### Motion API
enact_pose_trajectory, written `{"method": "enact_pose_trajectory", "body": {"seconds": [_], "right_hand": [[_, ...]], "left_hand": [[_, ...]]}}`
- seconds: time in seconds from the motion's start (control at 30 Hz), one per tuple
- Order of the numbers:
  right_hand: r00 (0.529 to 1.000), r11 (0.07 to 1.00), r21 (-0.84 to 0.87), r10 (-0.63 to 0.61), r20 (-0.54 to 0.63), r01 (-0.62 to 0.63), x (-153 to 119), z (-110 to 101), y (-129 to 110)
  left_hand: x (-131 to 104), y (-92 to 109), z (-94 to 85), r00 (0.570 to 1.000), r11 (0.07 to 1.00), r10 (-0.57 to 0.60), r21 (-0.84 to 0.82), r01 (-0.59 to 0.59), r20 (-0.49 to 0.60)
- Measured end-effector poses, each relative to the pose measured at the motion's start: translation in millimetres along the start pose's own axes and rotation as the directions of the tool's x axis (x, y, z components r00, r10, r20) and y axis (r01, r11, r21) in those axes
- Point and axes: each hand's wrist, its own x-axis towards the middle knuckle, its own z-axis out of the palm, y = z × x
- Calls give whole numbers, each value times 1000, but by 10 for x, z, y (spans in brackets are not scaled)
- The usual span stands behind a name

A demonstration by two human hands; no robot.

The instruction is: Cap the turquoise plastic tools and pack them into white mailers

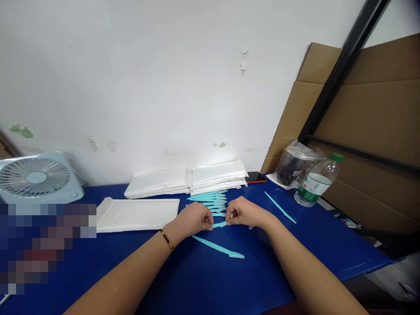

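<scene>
From my remote seat I start at the far left, where a fan [36, 177] leans by the wall and a blurred patch hides what is below it. Next comes a flat white pack [138, 214], then the left pile [157, 181] of similar packs behind it.

The left hand [193, 218] has its thumb and fingertips pinched together on the left end of a teal stick [219, 225]. That stick lies crosswise at the near end of a row of sticks [213, 204], in front of the right pile [218, 171]; I can't tell whether it touches the table [262, 271]. Nearer me is a loose stick [218, 248], its thicker end to the right. The right hand [244, 212] pinches the held stick's other end, fingers curled in close; something small and pale shows at those fingers, too hidden to name.

I judge these sticks light, fairly stiff plastic, smooth enough to skid or roll under a careless push. I'd take one by its thicker end, with a soft pinch and no bending, since the slim part could snap.

Further right are a phone [256, 177], another stick [280, 208] set apart at a slant, a bagged cup [292, 164] and a bottle [316, 181].
</scene>
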Motion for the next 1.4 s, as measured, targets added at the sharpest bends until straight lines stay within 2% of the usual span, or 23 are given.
{"method": "enact_pose_trajectory", "body": {"seconds": [0.17,0.33,0.37,0.43,0.53,0.6,0.67,0.73,0.8,0.9,0.97,1.07,1.13,1.2,1.4], "right_hand": [[1000,1000,0,7,-13,-7,33,8,-9],[992,996,15,88,-91,-87,-238,-265,93],[989,994,7,108,-101,-108,-327,-320,120],[988,990,-31,136,-78,-139,-483,-371,160],[985,980,-102,163,-61,-168,-581,-282,170],[982,974,-143,163,-101,-176,-551,-169,157],[973,971,-138,172,-156,-194,-488,-74,153],[956,971,-55,216,-198,-231,-430,-23,178],[936,954,96,297,-190,-284,-403,-14,240],[902,866,330,424,-83,-376,-432,-48,364],[883,818,396,467,-34,-417,-483,-88,419],[905,880,313,409,-121,-356,-554,-148,410],[945,947,220,276,-175,-235,-565,-166,360],[971,976,166,168,-168,-140,-539,-158,313],[977,983,134,144,-159,-123,-448,-111,329]], "left_hand": [[37,-1,51,998,997,35,73,-31,-55],[0,46,15,987,994,74,96,-60,-145],[-23,77,-8,987,994,86,74,-77,-136],[-70,149,-50,990,991,133,14,-132,-43],[-109,231,-51,973,981,193,-38,-190,127],[-105,247,-9,974,984,176,-23,-175,141],[-87,236,41,987,990,138,14,-140,88],[-71,211,79,993,993,111,41,-112,35],[-61,186,98,995,995,94,39,-95,25],[-53,166,103,996,996,83,29,-84,38],[-51,164,103,996,996,78,29,-79,44],[-52,168,105,996,997,74,32,-75,48],[-54,173,104,996,997,74,34,-76,46],[-56,178,100,996,996,76,32,-77,42],[-60,188,87,996,996,85,29,-86,33]]}}
